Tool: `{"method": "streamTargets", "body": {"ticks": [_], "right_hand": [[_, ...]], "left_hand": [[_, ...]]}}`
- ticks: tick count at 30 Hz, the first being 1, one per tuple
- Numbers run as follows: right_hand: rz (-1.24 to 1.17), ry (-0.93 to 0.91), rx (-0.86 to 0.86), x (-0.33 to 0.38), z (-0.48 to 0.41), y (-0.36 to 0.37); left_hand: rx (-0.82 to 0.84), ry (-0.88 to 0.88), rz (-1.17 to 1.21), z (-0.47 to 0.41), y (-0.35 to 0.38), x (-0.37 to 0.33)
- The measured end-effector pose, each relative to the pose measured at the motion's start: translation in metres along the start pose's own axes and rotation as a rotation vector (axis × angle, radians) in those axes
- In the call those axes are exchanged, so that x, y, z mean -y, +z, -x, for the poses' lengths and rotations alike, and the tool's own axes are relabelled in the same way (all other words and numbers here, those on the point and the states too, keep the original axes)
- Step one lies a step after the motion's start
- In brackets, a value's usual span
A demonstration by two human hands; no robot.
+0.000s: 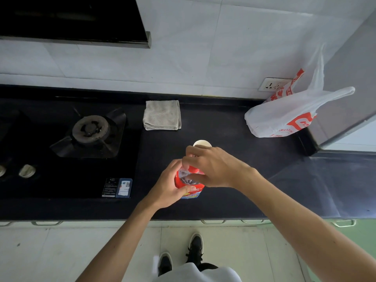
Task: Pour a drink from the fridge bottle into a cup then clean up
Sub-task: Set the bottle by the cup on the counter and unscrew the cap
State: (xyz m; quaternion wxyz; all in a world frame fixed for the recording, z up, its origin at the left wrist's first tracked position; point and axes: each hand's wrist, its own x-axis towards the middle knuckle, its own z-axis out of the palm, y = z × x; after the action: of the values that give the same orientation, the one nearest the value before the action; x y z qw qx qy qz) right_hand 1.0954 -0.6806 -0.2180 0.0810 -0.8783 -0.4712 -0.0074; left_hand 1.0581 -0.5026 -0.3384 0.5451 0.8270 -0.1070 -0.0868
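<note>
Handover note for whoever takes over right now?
Left hand grips the bottle by its body, over the counter.
Right hand curls round the bottle's top.
Cup stands just behind the right hand, its contents hidden.
Done: bottle and cup are at the counter.
Cannot tell: whether it has been poured.
Left: pour if needed, cap it, return the bottle, probably wipe with the cloth.

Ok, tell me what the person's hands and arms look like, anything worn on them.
Bare hands: the left hand and right hand wear no gloves, rings, watch or bracelet that I can see. The left forearm and right forearm are uncovered to the frame edge; no sleeve shows.
</note>
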Motion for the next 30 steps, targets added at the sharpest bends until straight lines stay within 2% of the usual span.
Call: {"method": "streamTargets", "body": {"ticks": [4, 7, 15, 21, 26, 30], "right_hand": [[-0.018, 0.054, -0.164, 0.010, -0.017, 0.027], [-0.052, 0.120, -0.212, 0.009, -0.021, 0.033], [-0.223, 0.280, -0.127, -0.011, 0.008, 0.028], [-0.270, 0.157, -0.087, -0.017, 0.016, 0.024], [-0.568, 0.233, -0.239, -0.016, 0.022, 0.023], [-0.740, 0.422, -0.368, -0.027, 0.050, 0.035]], "left_hand": [[-0.010, -0.035, 0.005, 0.000, 0.002, 0.002], [-0.008, -0.025, 0.017, 0.001, 0.002, 0.003], [0.004, -0.004, 0.012, 0.001, 0.001, 0.004], [0.007, -0.026, 0.009, 0.000, 0.003, 0.009], [0.008, -0.027, 0.023, 0.000, 0.002, 0.007], [0.018, -0.049, 0.049, 0.001, 0.002, 0.005]]}}
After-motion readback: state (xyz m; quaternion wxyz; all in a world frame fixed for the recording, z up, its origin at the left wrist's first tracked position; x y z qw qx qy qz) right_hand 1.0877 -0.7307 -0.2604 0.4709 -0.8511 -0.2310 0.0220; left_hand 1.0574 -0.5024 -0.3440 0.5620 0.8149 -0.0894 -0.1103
